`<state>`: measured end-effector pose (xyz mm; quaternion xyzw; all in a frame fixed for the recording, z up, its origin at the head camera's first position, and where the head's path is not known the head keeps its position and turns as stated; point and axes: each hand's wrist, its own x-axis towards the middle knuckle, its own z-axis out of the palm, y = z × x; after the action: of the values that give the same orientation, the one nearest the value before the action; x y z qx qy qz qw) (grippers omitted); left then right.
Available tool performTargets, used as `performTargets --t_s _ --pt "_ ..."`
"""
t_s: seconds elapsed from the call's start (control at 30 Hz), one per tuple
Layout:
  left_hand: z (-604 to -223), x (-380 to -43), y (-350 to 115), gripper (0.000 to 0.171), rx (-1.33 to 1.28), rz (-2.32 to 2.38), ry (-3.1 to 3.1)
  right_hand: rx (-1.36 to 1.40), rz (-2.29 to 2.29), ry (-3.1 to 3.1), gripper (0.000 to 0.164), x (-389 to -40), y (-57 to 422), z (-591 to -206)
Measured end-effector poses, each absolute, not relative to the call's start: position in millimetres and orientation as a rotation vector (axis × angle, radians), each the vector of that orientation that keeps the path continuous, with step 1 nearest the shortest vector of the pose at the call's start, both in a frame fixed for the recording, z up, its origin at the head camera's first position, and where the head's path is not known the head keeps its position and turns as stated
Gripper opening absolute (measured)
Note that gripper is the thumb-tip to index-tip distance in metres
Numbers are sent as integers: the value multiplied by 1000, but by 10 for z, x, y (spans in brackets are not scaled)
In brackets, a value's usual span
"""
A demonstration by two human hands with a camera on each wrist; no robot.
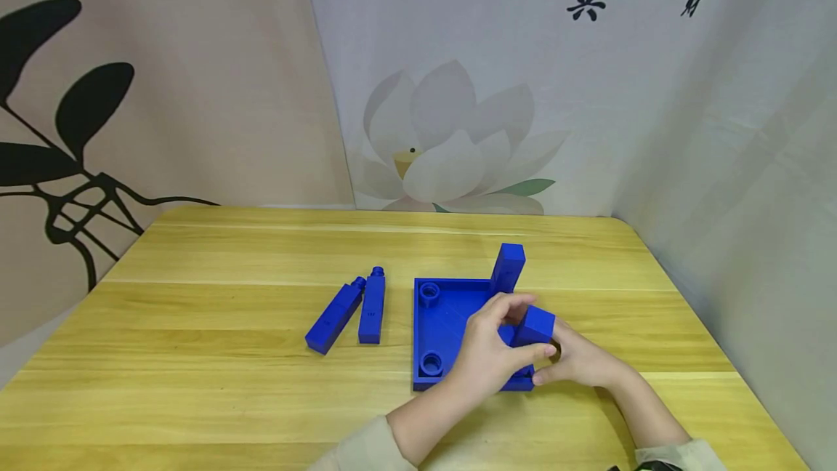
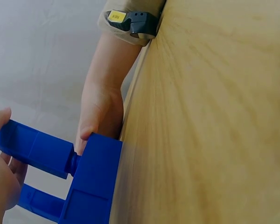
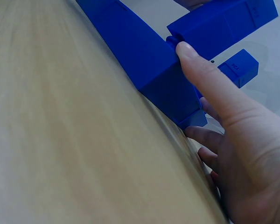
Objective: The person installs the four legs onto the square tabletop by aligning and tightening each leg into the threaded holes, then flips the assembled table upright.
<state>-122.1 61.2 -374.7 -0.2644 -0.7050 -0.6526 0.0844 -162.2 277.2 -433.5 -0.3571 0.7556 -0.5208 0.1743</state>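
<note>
A square blue tray-like base (image 1: 451, 322) with round sockets at its corners lies on the table. My left hand (image 1: 490, 347) holds a blue square post (image 1: 535, 325) upright over the near right corner, thumb on one side and fingers on the other. In the left wrist view, the narrow neck of this post meets the base. My right hand (image 1: 582, 355) grips that same corner of the base, its thumb (image 3: 200, 70) by the foot of the post and its fingers along the outer side. Another blue post (image 1: 508, 267) stands at the far right corner.
Two loose blue posts with narrow knobbed ends, one slanted (image 1: 333, 317) and one nearly straight (image 1: 372, 307), lie left of the base. Both left sockets, far (image 1: 429, 294) and near (image 1: 431, 363), show no post. A curtain (image 1: 261, 93) hangs behind the wooden table (image 1: 196, 355).
</note>
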Motion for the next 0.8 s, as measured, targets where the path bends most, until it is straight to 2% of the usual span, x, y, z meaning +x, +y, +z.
performTargets --t_s 0.27,0.8 --pt "-3776 -1234 616 49 -822 -2048 -1993 -989 -1562 2022 88 -1639 2768 -4346" --pt "-3812 -1301 513 45 -1060 -2269 -1996 -907 -1537 2110 82 -1602 2776 -4340"
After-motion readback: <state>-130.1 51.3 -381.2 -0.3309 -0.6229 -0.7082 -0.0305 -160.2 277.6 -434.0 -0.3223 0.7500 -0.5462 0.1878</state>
